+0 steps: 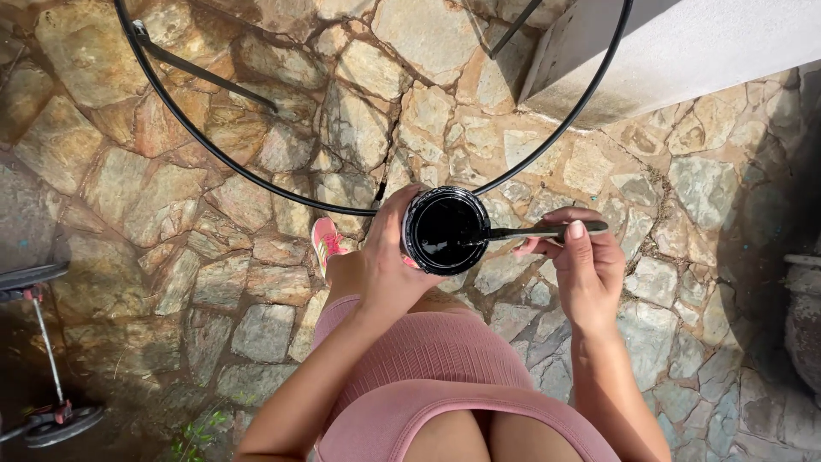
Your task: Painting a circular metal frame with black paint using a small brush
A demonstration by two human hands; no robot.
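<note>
Here, in the head view, we held a small open tin [445, 229] of black paint or stain at the centre of the frame, above our knees. Our left hand [380, 261] was wrapped round its side from 9 o'clock, fingers closed on the wall, keeping it level. Our right hand [586, 261], at 3 o'clock of the tin, was pinched shut on a thin dark brush [547, 231], thumb on top; the handle lay nearly flat and its tip reached over the rim into the black liquid. We judged the step to be loading or stirring with the brush. The next move, as we judged it, called for lifting the tip out cleanly, wiping it on the rim and keeping the tin level, so that nothing dripped on the stone paving [256, 171] or on the pink shoe [325, 239] at 9 o'clock. A black hoop [256, 175] of a metal frame curved from 10 to 2 o'clock beyond the tin.
</note>
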